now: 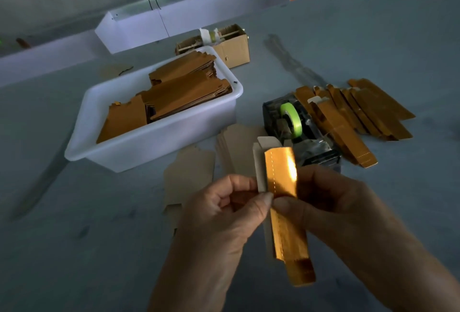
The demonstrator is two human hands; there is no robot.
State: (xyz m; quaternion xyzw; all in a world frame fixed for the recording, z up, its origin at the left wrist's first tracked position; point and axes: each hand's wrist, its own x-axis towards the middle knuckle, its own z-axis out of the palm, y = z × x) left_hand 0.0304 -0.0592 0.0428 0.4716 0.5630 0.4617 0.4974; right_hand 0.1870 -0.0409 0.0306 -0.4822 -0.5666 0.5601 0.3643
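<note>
Both hands (273, 202) pinch the gold carton (283, 202) upright between them.

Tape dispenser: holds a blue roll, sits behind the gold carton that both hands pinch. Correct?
Not quite. The roll on the tape dispenser is green, not blue; the head view shows it. The rest stands: it sits behind the gold carton, which the left hand and right hand both pinch.
</note>
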